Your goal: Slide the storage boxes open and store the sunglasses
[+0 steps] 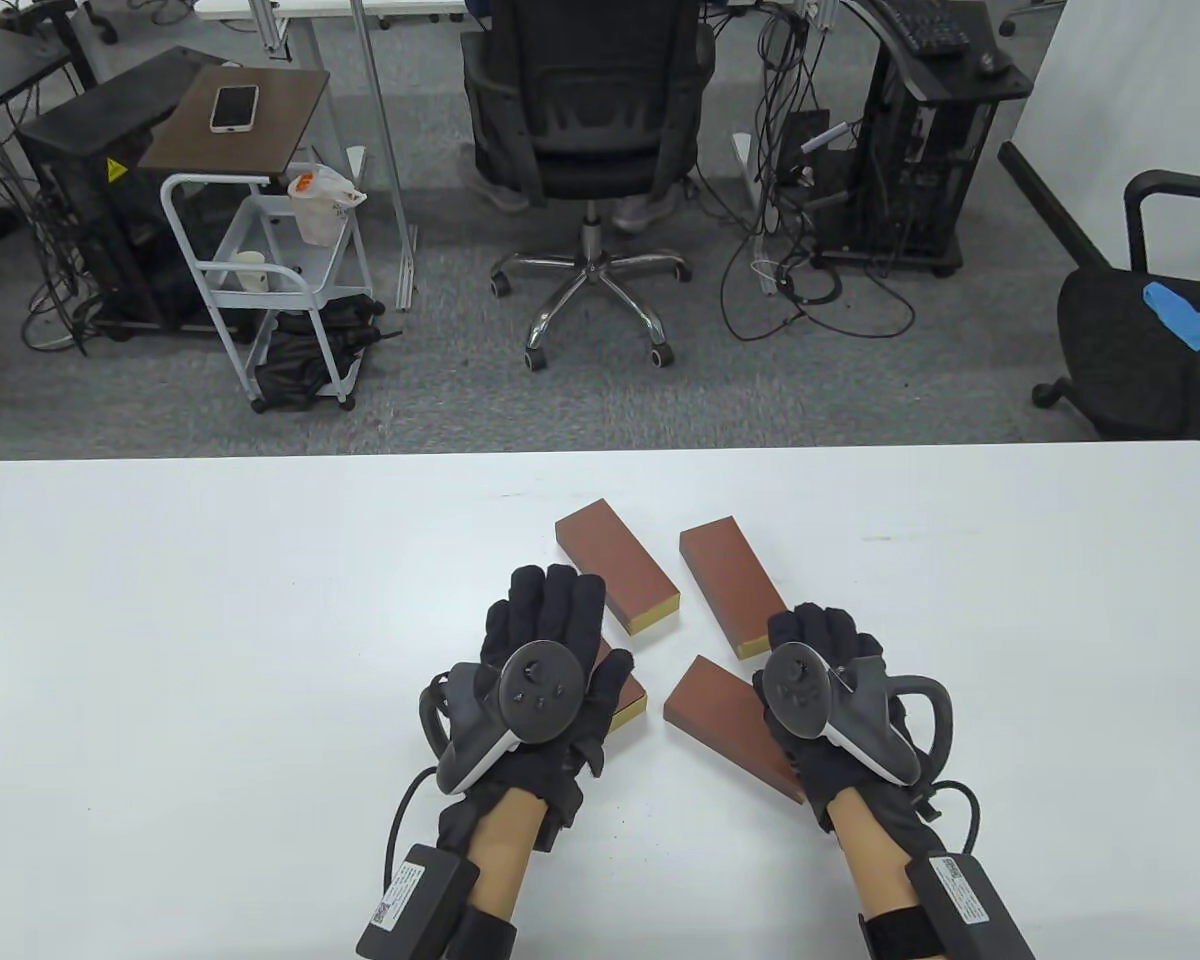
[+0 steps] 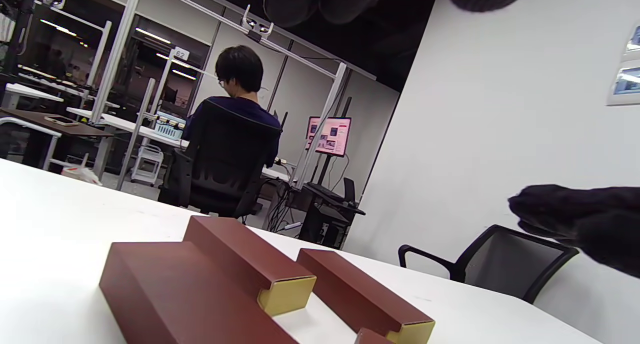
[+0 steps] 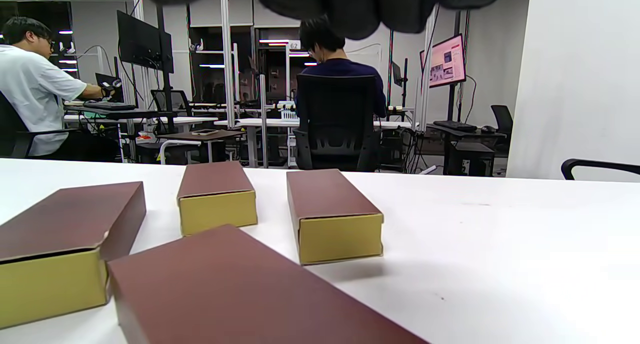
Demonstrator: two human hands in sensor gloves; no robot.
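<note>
Four closed brown storage boxes beneath both hovering hands.

My table view looked down from above the near edge of the white table, facing out across it to the office floor beyond. My left wrist view sat low, close to the tabletop and tilted, facing past the brown boxes toward the seated person. My right wrist view was also low, close and level, facing the same way. All three shared the boxes, table and the black office chair.
</note>
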